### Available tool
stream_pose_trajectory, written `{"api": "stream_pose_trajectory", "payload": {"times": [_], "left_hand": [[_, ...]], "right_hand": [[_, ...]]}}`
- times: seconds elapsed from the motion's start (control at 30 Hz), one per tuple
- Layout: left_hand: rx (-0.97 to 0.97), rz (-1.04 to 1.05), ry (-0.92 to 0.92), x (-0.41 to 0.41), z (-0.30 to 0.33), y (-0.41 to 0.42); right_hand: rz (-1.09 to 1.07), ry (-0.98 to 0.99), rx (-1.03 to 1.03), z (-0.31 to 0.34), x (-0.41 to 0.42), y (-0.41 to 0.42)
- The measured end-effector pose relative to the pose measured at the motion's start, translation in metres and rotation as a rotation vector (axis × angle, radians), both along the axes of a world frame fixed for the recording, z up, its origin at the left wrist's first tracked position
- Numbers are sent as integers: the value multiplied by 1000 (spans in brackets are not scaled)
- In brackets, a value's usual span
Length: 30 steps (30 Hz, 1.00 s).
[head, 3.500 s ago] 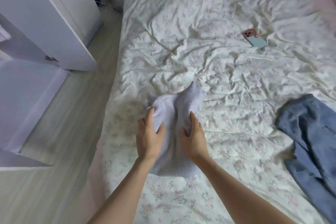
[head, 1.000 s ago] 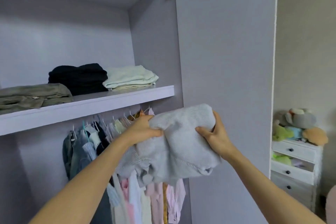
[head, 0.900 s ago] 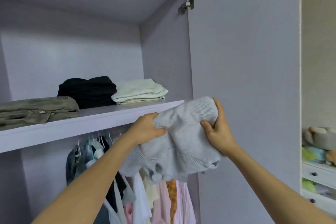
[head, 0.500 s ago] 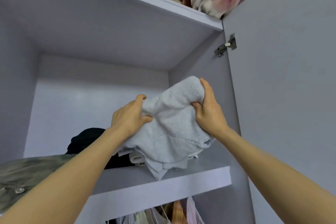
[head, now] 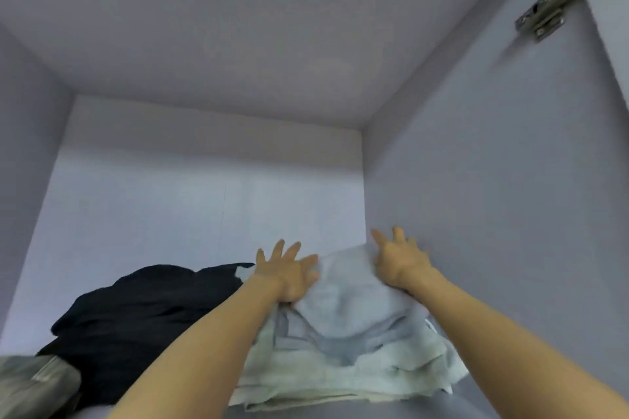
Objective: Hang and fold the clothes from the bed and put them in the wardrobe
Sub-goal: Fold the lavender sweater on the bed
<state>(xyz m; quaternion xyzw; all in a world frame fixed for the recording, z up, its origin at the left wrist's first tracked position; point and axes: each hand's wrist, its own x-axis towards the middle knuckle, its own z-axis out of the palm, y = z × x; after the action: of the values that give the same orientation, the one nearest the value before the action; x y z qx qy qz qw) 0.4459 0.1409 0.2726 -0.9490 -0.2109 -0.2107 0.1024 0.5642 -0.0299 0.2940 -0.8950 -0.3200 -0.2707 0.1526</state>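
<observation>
The folded pale grey-lilac sweater (head: 343,303) lies on top of a folded pale green stack (head: 340,381) on the wardrobe shelf, against the right inner wall. My left hand (head: 289,272) rests on the sweater's left side with fingers spread and straight. My right hand (head: 401,258) rests on its right far corner, fingers also spread. Neither hand curls around the fabric.
A black folded pile (head: 136,320) sits left of the pale stack, and an olive garment (head: 34,388) at the bottom left. The wardrobe's back panel (head: 204,201), ceiling and right wall (head: 493,197) enclose the shelf. A door hinge (head: 551,7) shows at top right.
I carried the sweater from the bed to the wardrobe, raised it to the shelf and set it on the pale green stack. Both hands have let go and opened flat.
</observation>
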Motion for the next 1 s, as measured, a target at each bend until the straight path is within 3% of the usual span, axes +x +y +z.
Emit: {"api": "stream_pose_trajectory", "payload": {"times": [0.07,0.13,0.37,0.53,0.7,1.0], "left_hand": [[-143,-9,151,14,-23,10],[-150,7,176,17,-39,18],[-51,145,233,-5,-44,6],[26,93,120,-43,-31,-6],[-64,-56,-271,-112,-35,-23],[-114,-200,-653,-274,-157,-79]], "right_hand": [[36,61,-238,-18,15,14],[43,78,-393,-41,24,25],[-6,65,-422,-56,15,14],[74,-11,-216,-64,-20,-3],[317,7,196,-84,-94,-22],[775,57,736,-195,-255,-62]]}}
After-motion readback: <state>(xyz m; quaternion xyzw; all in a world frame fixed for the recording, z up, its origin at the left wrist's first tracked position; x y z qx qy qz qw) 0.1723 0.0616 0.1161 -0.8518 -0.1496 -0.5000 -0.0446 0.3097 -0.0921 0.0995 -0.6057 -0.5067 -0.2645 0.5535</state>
